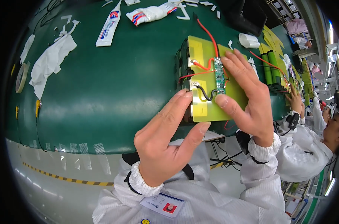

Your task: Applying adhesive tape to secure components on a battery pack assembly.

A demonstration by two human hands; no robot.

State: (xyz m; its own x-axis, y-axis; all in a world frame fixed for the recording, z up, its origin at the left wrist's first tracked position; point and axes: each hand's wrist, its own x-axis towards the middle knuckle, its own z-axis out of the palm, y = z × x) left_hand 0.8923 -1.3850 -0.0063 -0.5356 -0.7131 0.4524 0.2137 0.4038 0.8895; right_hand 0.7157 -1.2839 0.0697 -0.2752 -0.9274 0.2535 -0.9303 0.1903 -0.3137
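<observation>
A battery pack (pixel 203 106) with a yellow-green top plate and dark cells down its left side sits right of centre. On that plate lies a narrow green circuit board (pixel 220 76), with red and black wires running to metal tabs on the left. My left hand (pixel 164 136) grips the pack's near left corner, fingertips at the left edge and thumb at the near edge. Across the right part of the plate rests my right hand (pixel 249 97); its thumb tip is by the board's near end and its fingertips by the far end. A thick red wire (pixel 207 31) rises beyond the board.
White glue tubes (pixel 109 28) (pixel 151 14) lie at the back of the green table (pixel 102 82). At left are crumpled white paper (pixel 52 61), a tape roll (pixel 22 77) and yellow clips (pixel 38 108). Clear tape strips (pixel 83 149) hang off the front edge. A co-worker (pixel 307 145) works at right beside green cells (pixel 271 67).
</observation>
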